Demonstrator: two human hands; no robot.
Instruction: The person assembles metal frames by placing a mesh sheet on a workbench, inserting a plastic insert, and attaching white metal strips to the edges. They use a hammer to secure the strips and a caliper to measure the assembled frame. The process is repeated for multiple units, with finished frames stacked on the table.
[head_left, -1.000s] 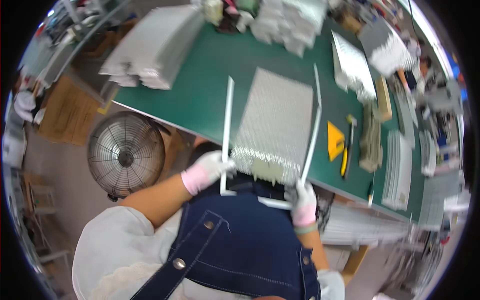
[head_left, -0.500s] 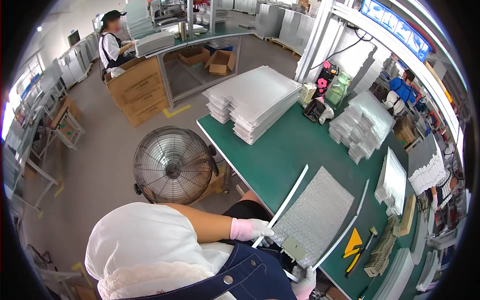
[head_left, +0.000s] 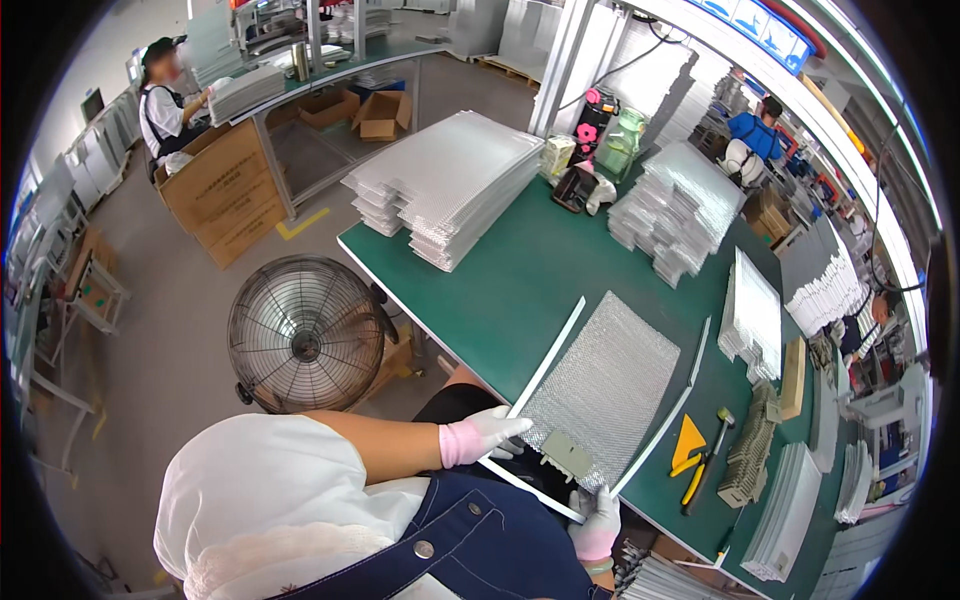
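Note:
A silver mesh panel [head_left: 612,385] lies on the green worktable, its near end toward my body. White strips flank it: a left strip [head_left: 552,350], a right strip [head_left: 664,425] and a near strip [head_left: 530,490] across my lap side. My left hand [head_left: 480,436], in a white and pink glove, is closed at the corner where the left and near strips meet. At the opposite near corner, my gloved right hand [head_left: 597,528] grips the strip ends; some fingers are hidden. A grey-green plastic piece [head_left: 567,456] rests on the panel's near edge between my hands.
Right of the panel lie a yellow triangular tool [head_left: 688,440], a hammer [head_left: 722,425] and stacked grey-green pieces [head_left: 748,450]. Stacks of silver mesh panels [head_left: 460,180] stand farther back. A floor fan [head_left: 306,335] is at the table's left. Another person [head_left: 165,105] works at the far left.
The view has shifted, so the scene sits higher and farther left. The near strip shows more fully between my hands. My right hand has come further into sight at its corner.

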